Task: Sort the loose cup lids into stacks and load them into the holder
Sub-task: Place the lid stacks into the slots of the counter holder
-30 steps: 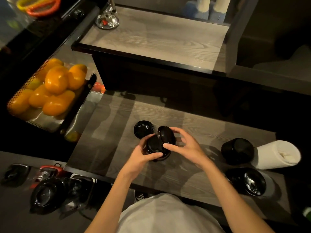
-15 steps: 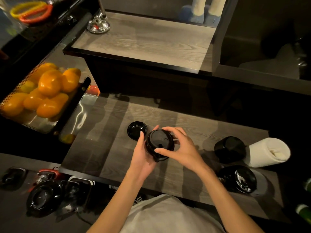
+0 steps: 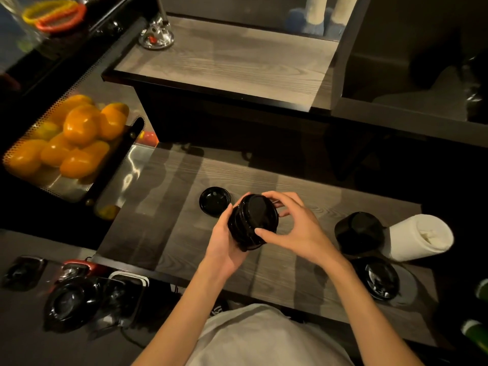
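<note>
A person stands at a grey wood-grain counter (image 3: 163,233), both bare arms reaching forward over it. The left hand (image 3: 224,249) cups a short stack of glossy black round plastic cup lids (image 3: 252,223) from below and the side, fingers curled around it. The right hand (image 3: 298,228) grasps the same stack from the 3 o'clock side, thumb on the top lid's near edge and fingers arched over the far rim. The stack is held tilted, just above the middle of the counter.

At 10 o'clock from the stack, just beside it, 1 single black lid (image 3: 215,200) lies flat on the counter. At 3 o'clock, well apart, sits another dark stack of black lids (image 3: 357,231), touching a white paper cylinder lying on its side (image 3: 420,237). At 4 o'clock rests a shiny black lid pile (image 3: 379,278). At 10 o'clock, far off, a perforated metal tray (image 3: 15,149) holds orange fruit (image 3: 79,128).
</note>
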Demonstrator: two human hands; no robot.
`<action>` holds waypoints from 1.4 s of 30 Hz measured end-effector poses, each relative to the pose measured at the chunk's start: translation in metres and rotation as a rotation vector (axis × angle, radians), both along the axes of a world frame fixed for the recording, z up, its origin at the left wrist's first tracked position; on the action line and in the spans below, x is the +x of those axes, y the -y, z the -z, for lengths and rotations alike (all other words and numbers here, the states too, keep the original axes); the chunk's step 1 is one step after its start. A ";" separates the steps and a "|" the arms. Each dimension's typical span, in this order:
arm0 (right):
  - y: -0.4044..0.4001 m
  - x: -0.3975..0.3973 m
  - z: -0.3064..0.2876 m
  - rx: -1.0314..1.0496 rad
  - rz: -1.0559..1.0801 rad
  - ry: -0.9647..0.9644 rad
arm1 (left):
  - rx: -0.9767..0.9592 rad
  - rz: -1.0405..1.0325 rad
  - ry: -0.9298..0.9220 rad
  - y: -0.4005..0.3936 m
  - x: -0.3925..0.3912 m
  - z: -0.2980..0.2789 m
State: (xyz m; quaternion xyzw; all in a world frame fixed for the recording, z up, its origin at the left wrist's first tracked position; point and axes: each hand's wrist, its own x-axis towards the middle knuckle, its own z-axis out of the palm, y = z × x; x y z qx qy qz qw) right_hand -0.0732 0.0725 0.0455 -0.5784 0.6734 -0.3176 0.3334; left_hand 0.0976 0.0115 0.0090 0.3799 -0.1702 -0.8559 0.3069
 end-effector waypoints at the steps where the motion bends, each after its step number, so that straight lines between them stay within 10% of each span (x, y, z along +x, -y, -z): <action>1: 0.001 0.001 -0.001 0.000 -0.009 -0.011 | -0.003 -0.013 -0.011 0.000 0.001 -0.001; 32: 0.084 0.100 0.069 0.132 -0.088 -0.088 | 0.175 -0.249 0.042 0.031 0.095 0.046; 42: 0.118 0.102 0.135 0.166 -0.050 -0.501 | 0.288 -0.378 0.042 0.045 0.144 0.061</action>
